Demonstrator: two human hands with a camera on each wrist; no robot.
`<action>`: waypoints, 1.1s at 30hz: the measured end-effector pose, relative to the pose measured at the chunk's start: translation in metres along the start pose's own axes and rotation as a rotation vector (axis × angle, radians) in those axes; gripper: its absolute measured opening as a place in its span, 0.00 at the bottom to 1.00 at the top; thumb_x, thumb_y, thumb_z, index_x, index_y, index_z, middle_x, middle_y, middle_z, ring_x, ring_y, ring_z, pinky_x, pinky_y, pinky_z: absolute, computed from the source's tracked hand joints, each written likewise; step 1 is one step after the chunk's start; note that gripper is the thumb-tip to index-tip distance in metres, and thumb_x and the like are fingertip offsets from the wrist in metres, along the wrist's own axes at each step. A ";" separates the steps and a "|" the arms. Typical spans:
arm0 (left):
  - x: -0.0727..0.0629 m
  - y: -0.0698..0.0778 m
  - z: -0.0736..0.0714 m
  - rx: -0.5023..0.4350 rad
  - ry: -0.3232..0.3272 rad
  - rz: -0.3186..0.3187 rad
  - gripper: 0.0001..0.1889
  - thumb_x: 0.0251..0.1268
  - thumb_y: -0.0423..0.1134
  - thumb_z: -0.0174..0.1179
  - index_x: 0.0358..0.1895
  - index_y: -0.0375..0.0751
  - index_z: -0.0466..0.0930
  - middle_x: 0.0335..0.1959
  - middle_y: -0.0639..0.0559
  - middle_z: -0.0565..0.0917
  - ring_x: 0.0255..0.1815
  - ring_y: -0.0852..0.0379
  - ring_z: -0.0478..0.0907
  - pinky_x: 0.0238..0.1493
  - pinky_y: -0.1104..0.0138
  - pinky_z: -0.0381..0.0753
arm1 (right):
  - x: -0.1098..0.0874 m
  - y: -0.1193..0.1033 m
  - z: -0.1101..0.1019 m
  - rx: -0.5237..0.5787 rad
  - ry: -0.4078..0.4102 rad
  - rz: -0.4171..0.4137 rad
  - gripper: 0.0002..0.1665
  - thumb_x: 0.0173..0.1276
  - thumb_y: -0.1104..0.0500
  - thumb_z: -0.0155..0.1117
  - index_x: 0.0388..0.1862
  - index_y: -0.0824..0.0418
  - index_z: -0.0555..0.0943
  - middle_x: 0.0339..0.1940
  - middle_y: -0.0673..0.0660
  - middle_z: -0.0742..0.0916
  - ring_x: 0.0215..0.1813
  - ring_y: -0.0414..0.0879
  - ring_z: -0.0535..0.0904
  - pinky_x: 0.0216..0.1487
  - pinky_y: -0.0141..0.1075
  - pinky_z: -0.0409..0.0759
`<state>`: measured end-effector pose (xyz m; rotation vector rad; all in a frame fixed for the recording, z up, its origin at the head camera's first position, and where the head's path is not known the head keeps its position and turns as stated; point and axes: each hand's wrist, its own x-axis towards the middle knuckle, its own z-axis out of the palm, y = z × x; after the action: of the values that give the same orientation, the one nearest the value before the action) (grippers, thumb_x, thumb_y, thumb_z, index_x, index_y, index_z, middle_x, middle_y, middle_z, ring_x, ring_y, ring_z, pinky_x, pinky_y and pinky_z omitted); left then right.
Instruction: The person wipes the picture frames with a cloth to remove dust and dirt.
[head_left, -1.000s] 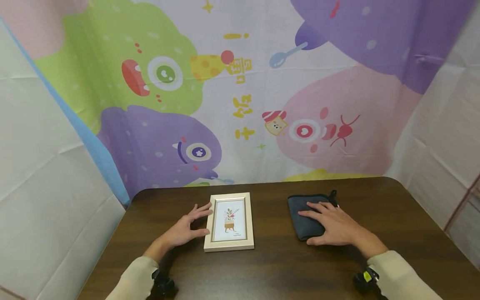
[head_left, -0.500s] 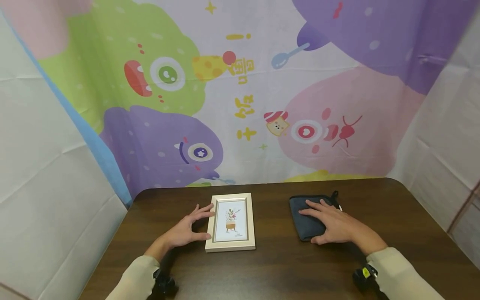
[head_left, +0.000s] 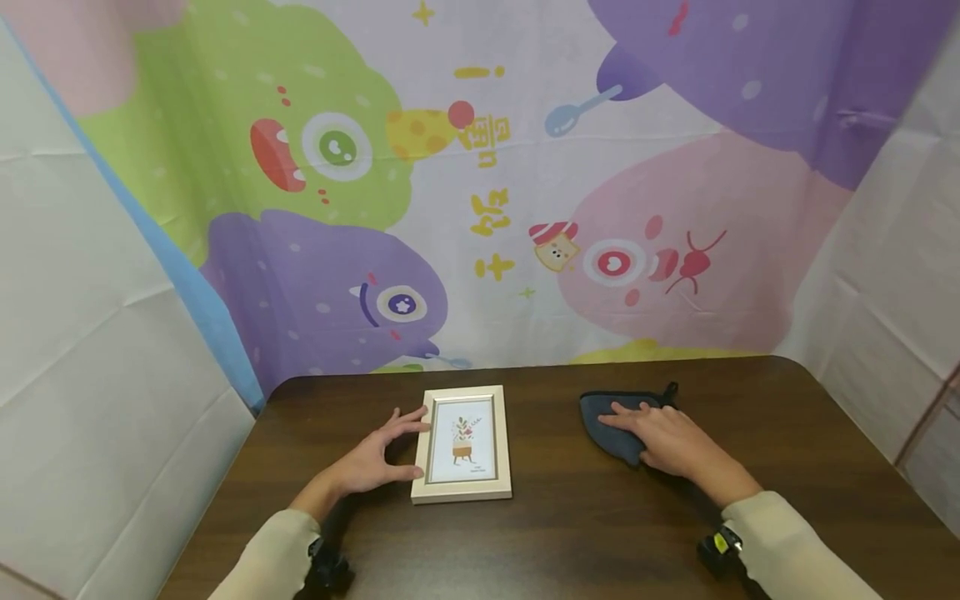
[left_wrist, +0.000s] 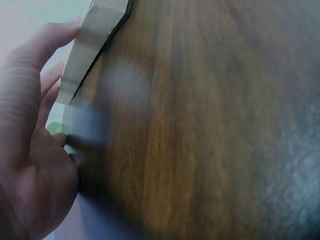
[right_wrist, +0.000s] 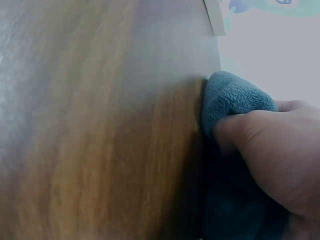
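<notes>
A cream picture frame [head_left: 461, 492] with a plant picture lies flat on the brown table [head_left: 480, 550]. At its left edge my left hand [head_left: 367, 460] rests with spread fingers and thumb touching the border. The left wrist view shows those fingertips against the side of the frame [left_wrist: 82, 55]. To the right is a blue-grey terry cloth [head_left: 611, 435] with black edging and a small loop. My right hand [head_left: 675, 446] pinches it, bunching its near edge. In the right wrist view the thumb presses into the cloth [right_wrist: 235, 92]; most of the other fingers are hidden.
A patterned cartoon curtain [head_left: 510, 325] hangs right behind the table's far edge. White sheets close off the left [head_left: 90, 375] and right sides. Black wrist cameras sit under both cuffs.
My right hand has drawn its thumb inward and gathered the cloth's near edge, which lay flat before. My left hand and the picture frame have stayed in place.
</notes>
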<state>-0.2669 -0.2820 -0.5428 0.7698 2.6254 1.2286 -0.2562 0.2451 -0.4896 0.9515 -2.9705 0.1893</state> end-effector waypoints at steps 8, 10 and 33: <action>0.000 -0.007 0.001 0.003 -0.002 -0.001 0.38 0.67 0.56 0.81 0.79 0.59 0.79 0.93 0.53 0.65 0.93 0.15 0.41 0.78 0.11 0.47 | 0.001 -0.003 0.001 -0.007 0.022 0.019 0.44 0.64 0.76 0.79 0.77 0.51 0.85 0.78 0.65 0.87 0.64 0.76 0.90 0.18 0.29 0.59; -0.001 0.002 0.000 0.006 -0.006 -0.006 0.37 0.67 0.55 0.81 0.78 0.58 0.80 0.93 0.52 0.65 0.92 0.14 0.41 0.78 0.11 0.48 | 0.000 -0.004 0.001 -0.008 0.029 0.026 0.44 0.64 0.76 0.79 0.77 0.51 0.85 0.77 0.65 0.87 0.65 0.75 0.90 0.19 0.30 0.60; 0.000 0.001 -0.001 -0.028 -0.010 0.005 0.34 0.67 0.52 0.81 0.75 0.58 0.82 0.93 0.52 0.66 0.92 0.12 0.39 0.79 0.12 0.45 | 0.009 -0.001 -0.023 0.041 0.244 0.100 0.41 0.62 0.76 0.79 0.75 0.58 0.85 0.69 0.67 0.92 0.63 0.68 0.93 0.62 0.64 0.91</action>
<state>-0.2675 -0.2825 -0.5413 0.7769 2.5940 1.2566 -0.2638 0.2419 -0.4661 0.7243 -2.7998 0.3428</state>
